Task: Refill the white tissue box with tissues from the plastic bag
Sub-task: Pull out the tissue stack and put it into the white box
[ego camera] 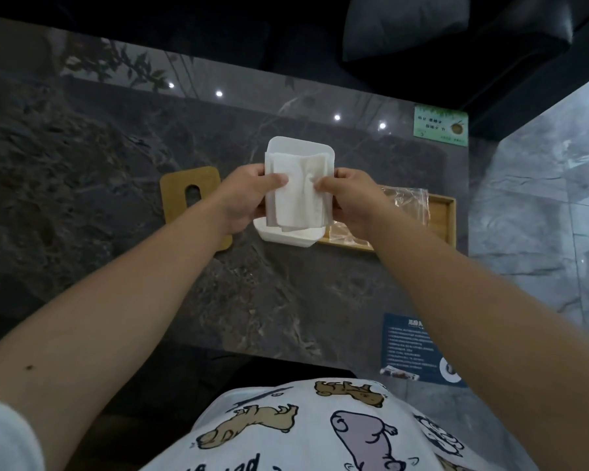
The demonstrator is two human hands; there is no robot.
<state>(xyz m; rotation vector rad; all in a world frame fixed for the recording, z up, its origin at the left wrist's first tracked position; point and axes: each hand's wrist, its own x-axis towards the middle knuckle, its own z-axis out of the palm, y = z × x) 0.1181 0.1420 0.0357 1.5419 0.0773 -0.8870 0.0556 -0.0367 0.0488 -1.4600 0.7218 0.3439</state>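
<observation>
Both hands hold a stack of white tissues [298, 192] over the open white box [288, 234], which stands on the dark marble table [116, 164]. The left hand [244, 198] grips the stack's left edge, thumb pressed on top and fingers curled under; the right hand [349, 198] grips the right edge the same way. The stack sits tilted in the box mouth, its lower end near the box's near rim, its top sheet creased. The wooden lid [189, 198] with its oval slot lies flat just left of the box, partly behind the left forearm. To the right, a wooden tray [442, 212] carries the crumpled clear plastic bag [405, 202], which looks empty. A green sticker [441, 125] at the table's far right corner and a blue notice [412, 348] at its near right edge both bear small print, too blurred to read. The shirt [320, 426] below shows cartoon bears and some partial lettering that cannot be made out.
</observation>
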